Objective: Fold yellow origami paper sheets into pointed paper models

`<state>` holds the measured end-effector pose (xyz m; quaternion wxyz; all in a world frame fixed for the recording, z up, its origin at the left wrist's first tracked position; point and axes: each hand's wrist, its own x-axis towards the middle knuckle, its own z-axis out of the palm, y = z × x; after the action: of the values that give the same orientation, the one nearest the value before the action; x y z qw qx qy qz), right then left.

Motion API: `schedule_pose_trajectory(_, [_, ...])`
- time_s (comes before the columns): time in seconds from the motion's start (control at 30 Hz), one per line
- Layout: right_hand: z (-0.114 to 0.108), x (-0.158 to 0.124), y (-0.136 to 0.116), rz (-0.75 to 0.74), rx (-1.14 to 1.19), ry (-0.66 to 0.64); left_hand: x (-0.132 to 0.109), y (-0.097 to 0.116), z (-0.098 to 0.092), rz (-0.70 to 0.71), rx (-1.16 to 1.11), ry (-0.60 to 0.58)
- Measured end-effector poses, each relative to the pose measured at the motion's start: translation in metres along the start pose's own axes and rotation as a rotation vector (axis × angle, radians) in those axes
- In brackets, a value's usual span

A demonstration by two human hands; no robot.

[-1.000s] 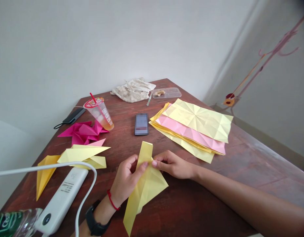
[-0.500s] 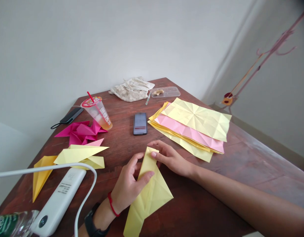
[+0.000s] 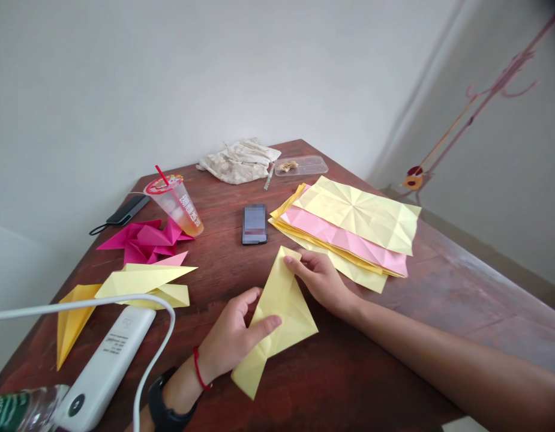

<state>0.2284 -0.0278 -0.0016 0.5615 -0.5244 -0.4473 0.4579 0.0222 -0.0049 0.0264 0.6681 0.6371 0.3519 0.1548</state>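
Note:
A folded sheet of yellow paper [image 3: 281, 312] is held up over the front of the table, creased and narrowing to a blunt top end. My left hand [image 3: 234, 333] grips its left edge, thumb flat on the front and fingers behind. At the upper right corner, my right hand [image 3: 320, 276] pinches the paper between thumb and fingers; those fingertips are hidden behind it. To the right lies a stack of creased yellow and pink sheets [image 3: 358, 216]. Folded yellow paper pieces [image 3: 142, 281] and a magenta folded paper shape [image 3: 146, 240] rest on the left.
A phone [image 3: 254, 224] lies mid-table. A tilted drink cup [image 3: 176, 204] stands by the magenta paper. Near left are a white power bank [image 3: 108, 366], its looping cable [image 3: 162, 348] and a plastic bottle [image 3: 29, 408]. Farther back sit a cloth bag [image 3: 239, 162] and a clear tray [image 3: 311, 165].
Both hands still hold the yellow paper. Its top has moved up and to the right with my right hand, and its lower end has risen away from the frame's bottom edge.

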Motion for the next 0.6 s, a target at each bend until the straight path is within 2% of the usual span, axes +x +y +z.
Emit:
schedule_pose_trajectory(0.13, [-0.0033, 0.0028, 0.0004, -0.056, 0.041, 0.107, 0.0019, -0.0010, -0.0014, -0.047, 0.081, -0.007])
schedule_pose_trajectory(0.23, [-0.0045, 0.0041, 0.0015, -0.068, 0.037, 0.166, 0.0010, 0.0001, -0.0011, -0.134, 0.075, 0.002])
schedule_pose_trajectory(0.37, [-0.0052, 0.0063, 0.0033, -0.086, 0.035, 0.197, -0.0002, -0.0005, -0.0012, -0.171, 0.142, 0.058])
schedule_pose_trajectory(0.47, [-0.0037, 0.0063, 0.0018, -0.058, 0.073, 0.115, 0.0005, -0.0044, -0.0022, -0.116, 0.184, 0.138])
schedule_pose_trajectory(0.6, [0.0006, 0.0016, -0.0022, 0.056, 0.151, -0.155, 0.0016, -0.0072, -0.0026, -0.057, 0.174, 0.217])
